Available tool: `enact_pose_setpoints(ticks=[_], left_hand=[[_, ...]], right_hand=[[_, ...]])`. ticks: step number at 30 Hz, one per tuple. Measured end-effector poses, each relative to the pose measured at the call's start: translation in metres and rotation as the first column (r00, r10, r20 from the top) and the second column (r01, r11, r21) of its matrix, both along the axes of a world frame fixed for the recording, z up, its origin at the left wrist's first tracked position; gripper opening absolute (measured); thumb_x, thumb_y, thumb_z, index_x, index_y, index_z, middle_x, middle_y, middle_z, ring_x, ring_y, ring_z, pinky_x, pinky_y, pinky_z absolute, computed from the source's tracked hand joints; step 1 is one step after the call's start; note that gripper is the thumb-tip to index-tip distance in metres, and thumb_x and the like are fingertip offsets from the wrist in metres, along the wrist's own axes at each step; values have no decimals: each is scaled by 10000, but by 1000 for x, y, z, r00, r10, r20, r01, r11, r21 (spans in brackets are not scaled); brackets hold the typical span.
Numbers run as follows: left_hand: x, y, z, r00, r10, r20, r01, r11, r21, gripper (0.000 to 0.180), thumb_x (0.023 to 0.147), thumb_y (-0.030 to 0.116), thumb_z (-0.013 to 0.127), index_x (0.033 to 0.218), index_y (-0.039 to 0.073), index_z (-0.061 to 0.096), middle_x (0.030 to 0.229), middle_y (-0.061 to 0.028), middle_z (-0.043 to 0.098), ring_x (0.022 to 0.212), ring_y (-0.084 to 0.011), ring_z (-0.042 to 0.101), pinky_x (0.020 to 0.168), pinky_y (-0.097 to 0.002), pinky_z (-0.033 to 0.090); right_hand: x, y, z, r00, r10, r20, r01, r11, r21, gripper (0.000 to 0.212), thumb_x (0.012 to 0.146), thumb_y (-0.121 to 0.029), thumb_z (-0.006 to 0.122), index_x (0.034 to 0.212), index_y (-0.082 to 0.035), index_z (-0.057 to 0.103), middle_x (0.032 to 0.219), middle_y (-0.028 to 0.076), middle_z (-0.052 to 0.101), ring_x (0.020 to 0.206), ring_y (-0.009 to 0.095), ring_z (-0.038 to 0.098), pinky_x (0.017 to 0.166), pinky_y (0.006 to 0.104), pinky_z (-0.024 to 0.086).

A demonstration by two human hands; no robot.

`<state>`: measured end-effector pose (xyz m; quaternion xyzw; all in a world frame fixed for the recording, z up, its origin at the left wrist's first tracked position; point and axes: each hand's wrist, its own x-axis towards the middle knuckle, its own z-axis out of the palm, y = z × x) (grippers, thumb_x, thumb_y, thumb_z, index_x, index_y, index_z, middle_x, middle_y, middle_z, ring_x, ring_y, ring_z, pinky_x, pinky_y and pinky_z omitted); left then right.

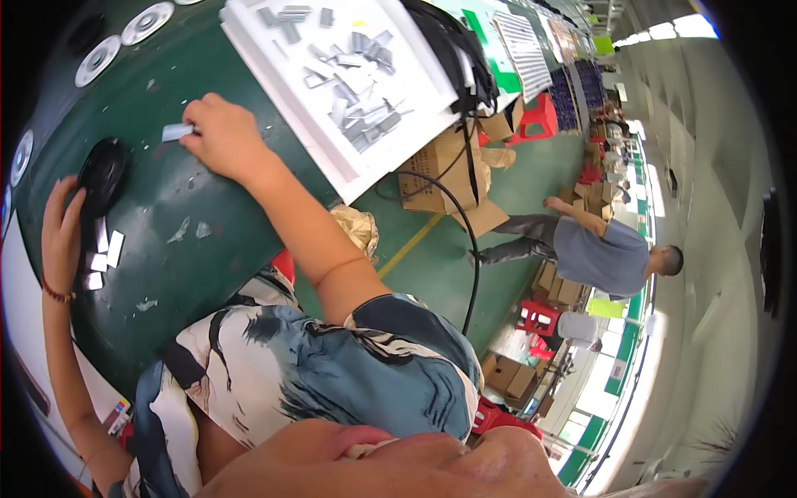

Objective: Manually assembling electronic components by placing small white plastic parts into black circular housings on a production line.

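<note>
Right hand pinches white label; left hand steadies black disc.

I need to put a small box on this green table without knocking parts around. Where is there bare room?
The widest free patch of the green table lies between the right hand, the white tray and the table's near edge, with only paper scraps. It is crowded by the left hand: black round part and small white pieces.

Brown cardboard boxes stand open under the table's edge; more brown cartons sit stacked on the green floor.
</note>
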<state>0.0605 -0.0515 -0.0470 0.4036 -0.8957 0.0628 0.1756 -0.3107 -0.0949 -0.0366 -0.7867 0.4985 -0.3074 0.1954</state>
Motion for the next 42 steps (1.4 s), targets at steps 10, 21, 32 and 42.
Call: enact_pose_setpoints(ticks=[10, 21, 32, 42], left_hand=[[-98, 26, 25, 817, 309, -486, -279, 951, 136, 587, 696, 325, 826, 1120, 37, 539, 1231, -162, 512, 1110, -359, 529, 923, -420, 444], [-90, 30, 16, 758, 329, -563, -215, 941, 260, 389, 747, 196, 789, 995, 35, 536, 1251, -163, 496, 1097, -352, 546, 926, -432, 468], [-83, 23, 7, 730, 287, -621, -92, 941, 327, 288, 787, 149, 741, 1002, 47, 577, 1275, -133, 505, 1065, -319, 588, 884, -406, 498], [-79, 27, 11, 714, 328, -619, -46, 904, 426, 315, 769, 135, 770, 1008, 28, 595, 1325, -157, 497, 1132, -334, 569, 939, -405, 488]], right_hand=[[-15, -2, 20, 999, -7, 41, 1, 988, 152, 163, 806, -90, 752, 909, -3, 660, 786, 105, 560, 698, 221, 537, 637, 327, 444], [26, -13, 44, 981, 147, 127, -178, 945, 274, 165, 821, -65, 753, 943, -6, 659, 788, 5, 452, 638, 92, 399, 544, 237, 338], [83, -29, 58, 815, 546, -195, -529, 838, 138, 196, 811, -116, 746, 962, -53, 639, 852, 99, 555, 696, 268, 600, 588, 381, 465], [96, -28, 60, 799, 520, -302, -500, 854, 145, 173, 848, -101, 670, 1019, -74, 671, 890, 97, 592, 724, 321, 628, 620, 410, 495]])
